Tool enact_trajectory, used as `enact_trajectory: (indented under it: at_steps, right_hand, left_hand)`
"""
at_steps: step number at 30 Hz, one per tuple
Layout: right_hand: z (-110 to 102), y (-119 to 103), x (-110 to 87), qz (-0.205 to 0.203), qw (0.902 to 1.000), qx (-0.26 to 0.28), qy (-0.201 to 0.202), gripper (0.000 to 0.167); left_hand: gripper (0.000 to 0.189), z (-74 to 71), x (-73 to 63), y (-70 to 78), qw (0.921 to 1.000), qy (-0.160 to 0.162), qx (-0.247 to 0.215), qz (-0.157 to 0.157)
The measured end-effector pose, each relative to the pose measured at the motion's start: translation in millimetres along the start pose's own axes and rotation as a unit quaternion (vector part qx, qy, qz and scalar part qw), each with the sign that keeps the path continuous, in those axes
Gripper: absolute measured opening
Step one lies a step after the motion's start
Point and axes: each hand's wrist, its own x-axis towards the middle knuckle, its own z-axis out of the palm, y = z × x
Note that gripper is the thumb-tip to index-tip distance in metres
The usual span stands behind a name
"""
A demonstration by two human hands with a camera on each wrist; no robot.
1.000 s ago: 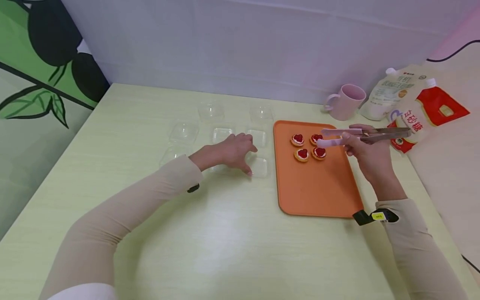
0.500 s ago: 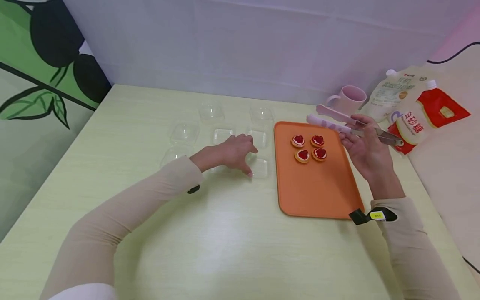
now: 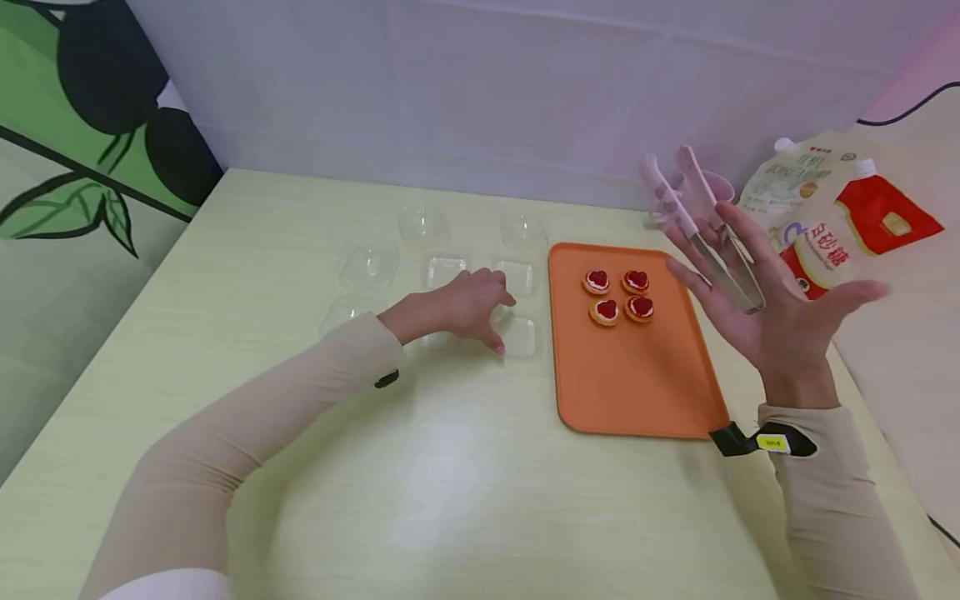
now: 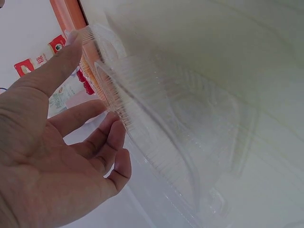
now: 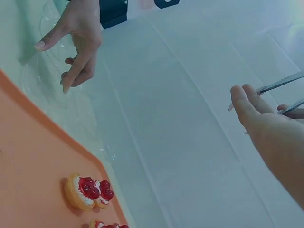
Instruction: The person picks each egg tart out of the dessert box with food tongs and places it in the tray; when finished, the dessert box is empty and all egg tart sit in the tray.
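Observation:
My left hand (image 3: pixel 472 308) is beside a clear plastic box (image 3: pixel 522 336) left of the orange tray (image 3: pixel 637 383). In the left wrist view, thumb and index finger stretch to the ridged rim of a clear box (image 4: pixel 152 104). My right hand (image 3: pixel 780 325) is raised over the tray's right edge, palm up, fingers extended and thumb spread wide. Pink-and-metal tongs (image 3: pixel 682 218) lie across its fingers, their two arms apart, joined end near the palm and pink ends pointing away. Several small tarts (image 3: pixel 603 312) with red fruit and white cream sit on the tray's far half.
Several more clear boxes (image 3: pixel 371 267) stand around and behind my left hand. A pink mug (image 3: pixel 723 187) is partly hidden behind the tongs. A pale pouch (image 3: pixel 780 187) and a red-and-white pouch (image 3: pixel 885 212) stand at the back right, by the wall.
My right hand has turned palm up and spread its thumb. The tongs have swung from pointing left over the tray to pointing away, toward the mug. The left hand has stayed put.

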Motion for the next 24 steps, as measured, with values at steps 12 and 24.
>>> enact_trajectory:
  at_steps: [12,24]
  right_hand:
    - [11,6,11.4,0.009,0.8662,-0.453,0.210,0.044]
    - [-13,-5,-2.1,0.035,0.7696,-0.548,0.326,0.055]
  left_hand:
    - [0.077,0.6,0.0,-0.4,1.0000,0.001,-0.007,0.000]
    - [0.077,1.9,-1.3,-0.9,0.9999,0.008,-0.013,0.002]
